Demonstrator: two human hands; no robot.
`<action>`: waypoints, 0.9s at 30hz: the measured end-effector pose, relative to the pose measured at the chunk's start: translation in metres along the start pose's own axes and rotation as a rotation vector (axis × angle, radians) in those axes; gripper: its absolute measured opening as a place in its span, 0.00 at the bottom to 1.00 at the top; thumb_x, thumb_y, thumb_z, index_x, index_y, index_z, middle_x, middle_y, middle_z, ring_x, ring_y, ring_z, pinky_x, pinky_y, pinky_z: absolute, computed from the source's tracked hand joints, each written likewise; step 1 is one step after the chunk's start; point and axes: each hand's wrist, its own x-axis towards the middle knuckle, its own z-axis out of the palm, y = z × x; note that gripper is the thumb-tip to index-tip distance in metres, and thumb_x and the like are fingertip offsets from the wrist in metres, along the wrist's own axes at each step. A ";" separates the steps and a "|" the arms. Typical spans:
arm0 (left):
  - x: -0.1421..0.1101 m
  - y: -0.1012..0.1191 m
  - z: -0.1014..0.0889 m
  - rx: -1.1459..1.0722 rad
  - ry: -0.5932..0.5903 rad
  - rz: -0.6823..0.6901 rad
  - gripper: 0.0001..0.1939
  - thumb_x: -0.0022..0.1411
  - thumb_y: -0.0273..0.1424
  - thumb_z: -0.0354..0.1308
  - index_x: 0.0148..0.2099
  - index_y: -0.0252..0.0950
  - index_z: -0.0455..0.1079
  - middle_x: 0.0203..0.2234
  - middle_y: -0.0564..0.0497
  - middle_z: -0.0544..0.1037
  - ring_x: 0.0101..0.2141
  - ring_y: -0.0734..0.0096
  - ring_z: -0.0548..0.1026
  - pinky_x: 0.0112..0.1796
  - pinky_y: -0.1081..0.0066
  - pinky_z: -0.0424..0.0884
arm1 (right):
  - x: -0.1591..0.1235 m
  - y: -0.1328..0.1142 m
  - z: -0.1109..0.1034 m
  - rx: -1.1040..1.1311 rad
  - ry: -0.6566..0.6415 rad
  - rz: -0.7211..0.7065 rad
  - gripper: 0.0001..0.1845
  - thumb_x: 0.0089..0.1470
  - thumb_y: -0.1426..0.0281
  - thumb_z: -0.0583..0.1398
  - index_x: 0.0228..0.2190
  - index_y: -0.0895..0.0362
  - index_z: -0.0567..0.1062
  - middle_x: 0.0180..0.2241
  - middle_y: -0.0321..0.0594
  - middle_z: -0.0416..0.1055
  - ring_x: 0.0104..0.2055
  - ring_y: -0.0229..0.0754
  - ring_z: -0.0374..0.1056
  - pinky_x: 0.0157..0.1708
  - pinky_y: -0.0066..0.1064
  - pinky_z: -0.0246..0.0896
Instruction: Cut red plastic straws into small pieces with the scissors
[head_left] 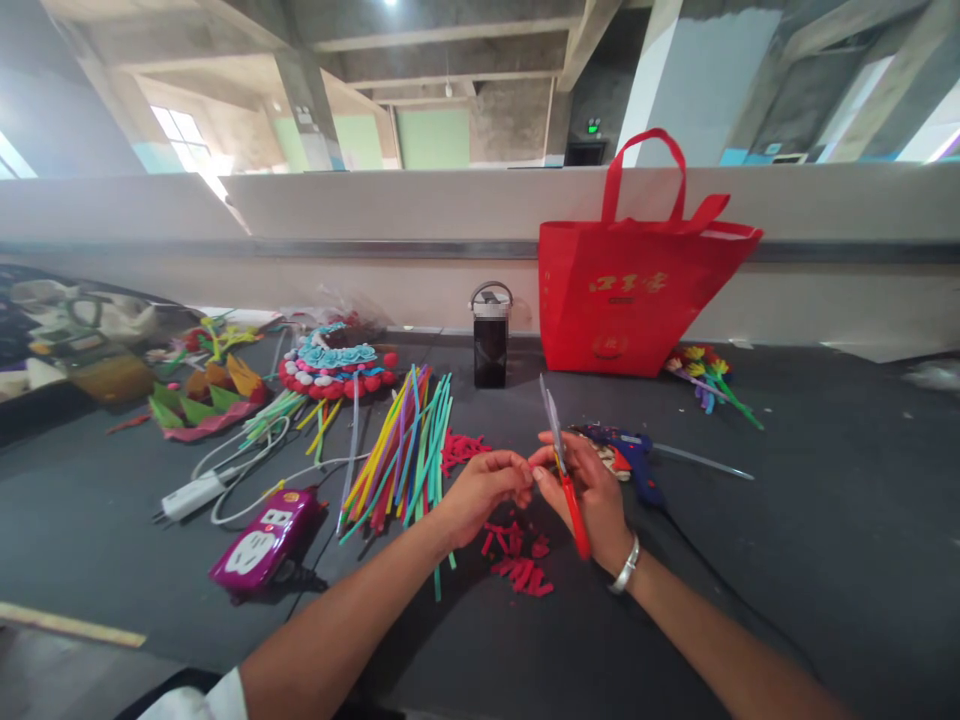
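My left hand (491, 485) is closed in a pinch, its fingertips meeting those of my right hand. A small red piece (535, 468) shows between the fingertips, mostly hidden. My right hand (600, 500) is closed around a pair of scissors (573, 510) with orange-red handles, the blades pointing up and away from me. Below the hands lie short cut red strips (523, 576) on the dark table. More red pieces (463, 450) lie just beyond my left hand. Left of it is a bundle of coloured pipe cleaners (397, 450).
A blue glue gun (637, 465) with a trailing cord lies beyond my right hand. Behind stand a red bag (615, 290) and a dark bottle (490, 350). A purple power strip (266, 540), white charger (193, 497) and craft flowers (337, 355) are at left.
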 end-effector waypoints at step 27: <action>0.001 0.007 0.005 -0.013 0.323 0.291 0.04 0.51 0.29 0.64 0.30 0.35 0.73 0.23 0.54 0.73 0.24 0.78 0.68 0.31 0.74 0.63 | -0.002 0.002 0.003 -0.293 -0.019 0.030 0.20 0.53 0.68 0.58 0.48 0.55 0.66 0.39 0.41 0.73 0.37 0.41 0.71 0.40 0.34 0.67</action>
